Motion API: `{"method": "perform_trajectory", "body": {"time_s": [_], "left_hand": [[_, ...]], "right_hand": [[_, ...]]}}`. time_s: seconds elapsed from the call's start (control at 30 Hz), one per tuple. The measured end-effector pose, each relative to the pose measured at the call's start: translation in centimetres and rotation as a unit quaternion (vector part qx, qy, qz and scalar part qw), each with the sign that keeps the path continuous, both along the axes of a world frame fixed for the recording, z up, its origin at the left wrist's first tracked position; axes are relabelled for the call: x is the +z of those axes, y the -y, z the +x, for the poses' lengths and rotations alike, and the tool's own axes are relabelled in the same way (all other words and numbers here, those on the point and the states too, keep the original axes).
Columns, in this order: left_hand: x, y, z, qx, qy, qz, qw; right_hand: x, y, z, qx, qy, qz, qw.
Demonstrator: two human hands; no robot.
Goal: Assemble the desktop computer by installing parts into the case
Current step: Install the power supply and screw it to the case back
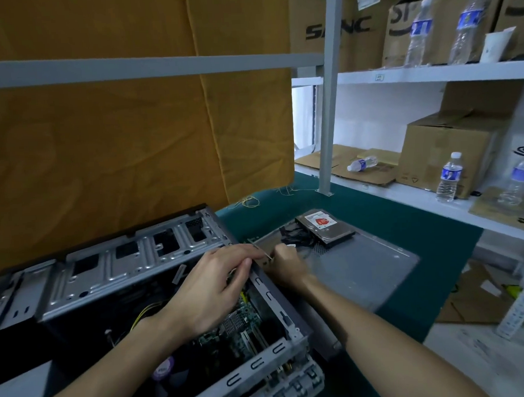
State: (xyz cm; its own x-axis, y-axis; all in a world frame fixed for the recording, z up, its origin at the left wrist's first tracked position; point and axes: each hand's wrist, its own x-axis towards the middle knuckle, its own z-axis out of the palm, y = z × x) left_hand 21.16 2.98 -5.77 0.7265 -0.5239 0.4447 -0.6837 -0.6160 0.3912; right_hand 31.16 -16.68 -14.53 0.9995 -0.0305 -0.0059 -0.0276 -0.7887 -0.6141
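The open computer case (114, 282) lies on its side at the left of the bench (406, 222), its open face up so that parts can go in from above; the motherboard (239, 322) shows at its bottom, with yellow wires (145, 313) beside it. The left hand (210, 290) reaches over the case's right wall, fingers curled down at the top corner, seemingly steadying a thin part there, though what it grips is too small to tell; just beside it the right hand (287, 266) is curled tight outside the wall, pinching what looks like a slim metal strip (264, 252), perhaps a slot bracket being lined up. Further right the grey side panel (372, 271) lies flat, set aside for access; a hard drive (325, 225) rests on its far end beside black cables (292, 237), near at hand and, I judge, not yet installed.
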Motion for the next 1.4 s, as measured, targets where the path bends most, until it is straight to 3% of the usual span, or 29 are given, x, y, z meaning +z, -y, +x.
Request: {"method": "perform_trajectory", "body": {"time_s": [0.67, 0.97, 1.1, 1.17, 1.3, 1.4], "left_hand": [[0.6, 0.2, -0.4, 0.011, -0.026, 0.009, 1.0], [0.6, 0.2, -0.7, 0.001, -0.039, -0.005, 0.999], [0.7, 0.3, -0.7, 0.007, -0.044, -0.014, 0.999], [0.6, 0.4, -0.8, 0.016, -0.056, -0.035, 0.998], [0.9, 0.9, -1.0, 0.062, -0.091, -0.185, 0.977], [2.0, 1.0, -0.8, 0.08, -0.139, -0.322, 0.933]], "right_hand": [[0.0, -1.7, 3.4, 0.015, 0.033, -0.017, 0.999], [1.7, -0.4, 2.8, 0.008, -0.037, -0.096, 0.995], [2.7, 1.0, 1.7, -0.01, -0.05, 0.009, 0.999], [3.6, 1.5, 0.7, -0.029, -0.059, 0.162, 0.985], [6.5, 1.4, -2.0, 0.009, -0.082, 0.479, 0.874], [9.3, 0.9, -4.2, 0.082, -0.097, 0.585, 0.801]]}}
